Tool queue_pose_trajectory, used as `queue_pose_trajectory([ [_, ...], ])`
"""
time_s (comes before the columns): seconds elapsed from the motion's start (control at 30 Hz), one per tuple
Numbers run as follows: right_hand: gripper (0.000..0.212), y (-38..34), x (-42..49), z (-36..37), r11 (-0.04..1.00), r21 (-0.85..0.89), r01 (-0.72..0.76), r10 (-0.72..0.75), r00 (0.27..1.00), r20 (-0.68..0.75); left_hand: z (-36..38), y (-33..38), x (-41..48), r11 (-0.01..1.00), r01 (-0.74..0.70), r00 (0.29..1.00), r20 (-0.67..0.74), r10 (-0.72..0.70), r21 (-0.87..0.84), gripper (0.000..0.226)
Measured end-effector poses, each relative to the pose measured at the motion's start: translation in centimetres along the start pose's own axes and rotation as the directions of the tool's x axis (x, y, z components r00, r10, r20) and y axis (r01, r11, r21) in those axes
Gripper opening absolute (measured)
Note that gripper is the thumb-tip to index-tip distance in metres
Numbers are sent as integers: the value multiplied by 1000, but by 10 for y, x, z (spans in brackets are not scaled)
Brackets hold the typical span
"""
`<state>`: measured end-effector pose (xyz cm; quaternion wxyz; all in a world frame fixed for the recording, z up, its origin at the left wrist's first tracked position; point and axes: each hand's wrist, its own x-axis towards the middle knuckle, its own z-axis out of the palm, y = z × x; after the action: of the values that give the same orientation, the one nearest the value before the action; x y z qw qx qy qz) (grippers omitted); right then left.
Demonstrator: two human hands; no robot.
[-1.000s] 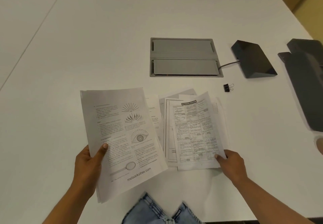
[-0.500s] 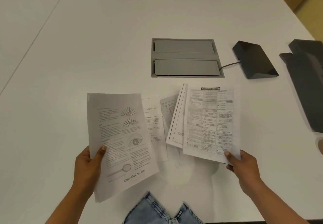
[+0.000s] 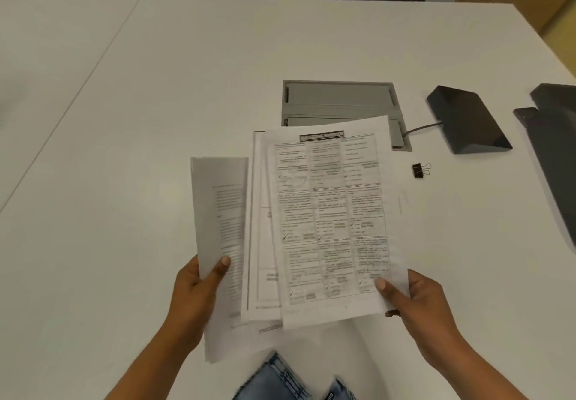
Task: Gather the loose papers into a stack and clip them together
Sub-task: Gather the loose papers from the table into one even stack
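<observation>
Left hand (image 3: 199, 287) gripping papers (image 3: 327, 218), right hand (image 3: 417, 303) likewise, print seemingly blurred, lower sheets overlapped

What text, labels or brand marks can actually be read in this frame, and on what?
Top sheet in the right hand: dark header banner and table text, too blurred to read.
Sheets in the left hand: body text blurred; bottom line shows only "meboo", the rest covered.
Jeans tag: too small to read.
Binder clip: no text.
</observation>
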<state>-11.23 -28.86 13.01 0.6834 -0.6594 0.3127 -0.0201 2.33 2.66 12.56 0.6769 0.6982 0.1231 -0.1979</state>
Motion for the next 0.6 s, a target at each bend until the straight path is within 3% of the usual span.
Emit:
queue_pose_trajectory([
  [0.13,30,-9,3,13,1000,6,-8,7,995,95,20,14,-6,990,26,999,42,-20,-136,40],
  [0.33,29,-18,5,27,997,69,-36,21,978,207,46,21,-13,985,46,997,68,-35,-166,55],
  [0.47,31,-21,7,30,999,31,-11,4,977,211,57,25,-13,990,-34,997,66,44,-137,36],
  [0.6,33,-30,16,30,1000,1,17,-17,977,211,61,28,-10,986,-91,991,84,103,-136,34],
])
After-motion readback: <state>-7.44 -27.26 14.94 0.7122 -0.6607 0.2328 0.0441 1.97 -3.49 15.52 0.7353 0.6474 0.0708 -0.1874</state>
